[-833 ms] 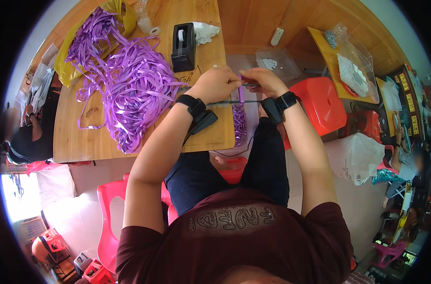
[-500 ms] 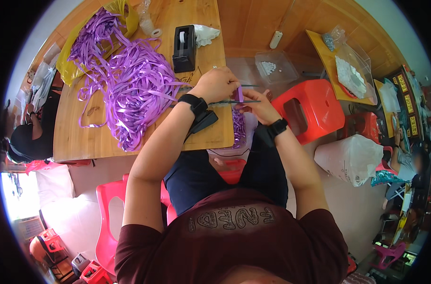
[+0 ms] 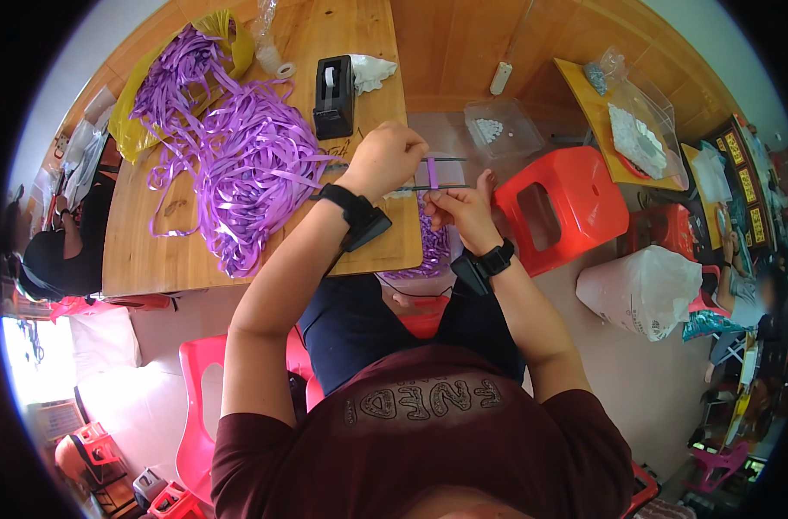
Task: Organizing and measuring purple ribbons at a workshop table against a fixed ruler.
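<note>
Two thin dark rods (image 3: 450, 186) reach out past the table's right edge, one beyond the other. A short band of purple ribbon (image 3: 433, 173) spans them. Over the table edge, my left hand (image 3: 387, 157) is closed with curled fingers, left of the band; what its fingertips hold is hidden. My right hand (image 3: 465, 214) has thumb and finger pinched together just below the nearer rod, close to the band's lower end; I cannot make out what is between them. A large tangled heap of purple ribbon (image 3: 255, 164) lies to the left, with strands running toward my left hand.
A black tape dispenser (image 3: 334, 104) and crumpled white tissue (image 3: 372, 72) stand behind my left hand. A yellow bag (image 3: 134, 112) holds more ribbon. Purple pieces (image 3: 433, 246) lie below the table edge. To the right are a red stool (image 3: 575, 203) and a white sack (image 3: 640, 290).
My left hand has drawn slightly left, away from the purple band. My right hand has moved a little left and nearer, its fingertips now below the nearer rod.
</note>
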